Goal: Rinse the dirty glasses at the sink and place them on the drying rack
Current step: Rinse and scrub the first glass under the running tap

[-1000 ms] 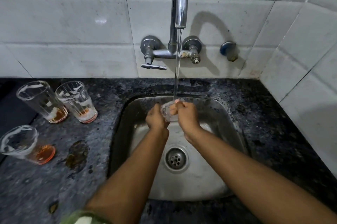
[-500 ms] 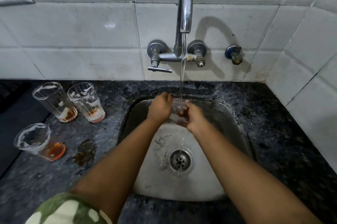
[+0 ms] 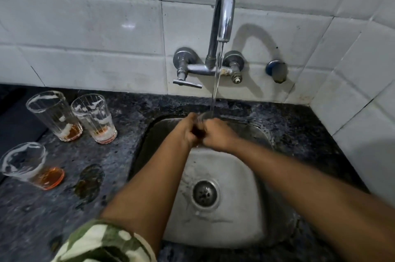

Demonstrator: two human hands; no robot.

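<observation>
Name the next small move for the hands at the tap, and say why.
Probably tip the glass to pour it out: both the left hand and right hand grip it under the running stream, and three dirty glasses wait on the counter.

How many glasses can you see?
4. Two dirty glasses stand at the back of the counter, left and right. A third sits nearer. The fourth is under the tap, between both hands. None seem hidden.
</observation>
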